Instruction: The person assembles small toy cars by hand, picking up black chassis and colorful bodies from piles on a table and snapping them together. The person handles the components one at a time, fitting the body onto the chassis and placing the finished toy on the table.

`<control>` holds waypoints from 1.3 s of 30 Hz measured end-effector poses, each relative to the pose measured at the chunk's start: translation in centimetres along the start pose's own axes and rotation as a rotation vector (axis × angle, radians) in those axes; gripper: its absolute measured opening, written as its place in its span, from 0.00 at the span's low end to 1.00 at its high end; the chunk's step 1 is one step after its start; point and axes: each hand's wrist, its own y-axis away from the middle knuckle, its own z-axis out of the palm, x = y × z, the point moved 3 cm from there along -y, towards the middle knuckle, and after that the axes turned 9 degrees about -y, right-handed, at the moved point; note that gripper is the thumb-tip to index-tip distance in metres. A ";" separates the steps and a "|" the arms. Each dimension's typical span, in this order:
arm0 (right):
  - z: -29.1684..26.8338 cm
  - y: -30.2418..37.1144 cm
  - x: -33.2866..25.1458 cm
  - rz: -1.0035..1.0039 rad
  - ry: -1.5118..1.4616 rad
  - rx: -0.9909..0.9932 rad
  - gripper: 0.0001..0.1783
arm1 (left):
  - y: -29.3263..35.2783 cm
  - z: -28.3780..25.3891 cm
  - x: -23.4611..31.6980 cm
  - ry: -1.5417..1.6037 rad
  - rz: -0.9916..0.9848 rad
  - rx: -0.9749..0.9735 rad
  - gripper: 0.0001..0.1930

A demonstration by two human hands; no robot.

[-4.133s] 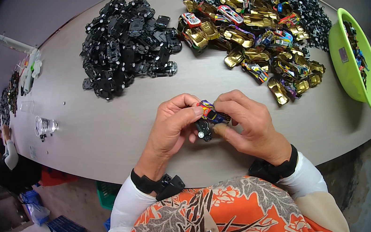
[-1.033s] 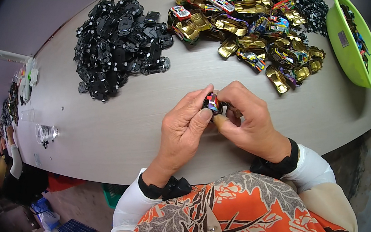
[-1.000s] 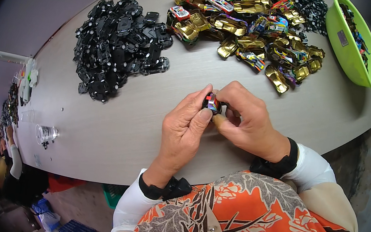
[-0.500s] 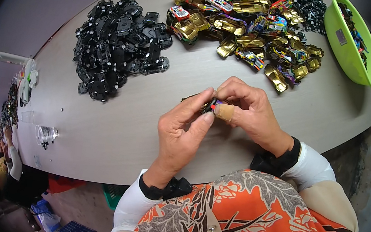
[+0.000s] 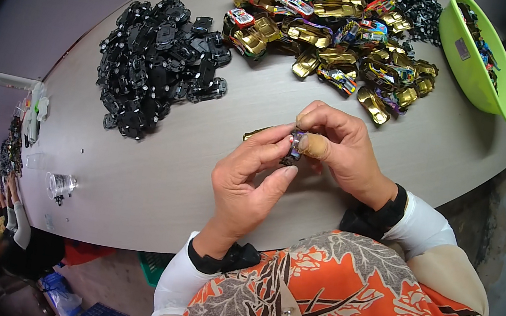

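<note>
No txt/nos. legible, label (image 5: pixel 462 49) on green basin (image 5: pixel 480 80) too sm to read

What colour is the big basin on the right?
The basin is bright lime green; the head view shows it best.

- A small toy car (image 5: pixel 294 151), dark with purple, is pinched by the right hand (image 5: pixel 354 154), partly covered.
- A gold piece (image 5: pixel 255 133) is mostly hidden behind the left hand (image 5: pixel 247 173).
</note>
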 end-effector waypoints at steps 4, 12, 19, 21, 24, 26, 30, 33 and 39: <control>-0.1 0.0 -0.1 0.009 -0.015 -0.025 0.07 | -0.1 -0.5 -0.7 -0.010 -0.027 -0.069 0.15; 0.3 0.0 -0.5 -0.055 -0.064 -0.159 0.10 | -0.5 0.0 -0.6 0.220 -0.268 -0.098 0.26; -0.5 0.2 -1.7 0.052 0.120 -0.052 0.06 | -0.4 -1.0 -2.0 0.268 -0.324 -0.122 0.11; -0.9 -0.1 -2.1 0.016 0.137 -0.153 0.05 | -0.3 -0.8 -1.7 0.324 -0.422 -0.127 0.11; -0.8 -0.1 -2.4 -0.029 0.181 -0.257 0.04 | -0.2 -0.6 -1.3 0.357 -0.511 -0.175 0.10; -0.7 -0.2 -1.9 -0.125 0.231 -0.342 0.03 | -0.3 -0.6 -1.0 0.324 -0.534 -0.210 0.09; -0.3 0.0 -2.0 0.131 0.239 -0.285 0.04 | -0.2 -0.9 -1.1 0.189 -0.526 -0.231 0.07; 0.3 0.3 -1.7 0.180 0.247 -0.187 0.04 | 0.0 -0.6 -1.1 0.063 -0.450 -0.210 0.06; 0.5 0.6 -0.6 -0.188 0.688 -0.168 0.04 | 0.1 -0.2 -1.5 -0.114 -0.432 -0.199 0.06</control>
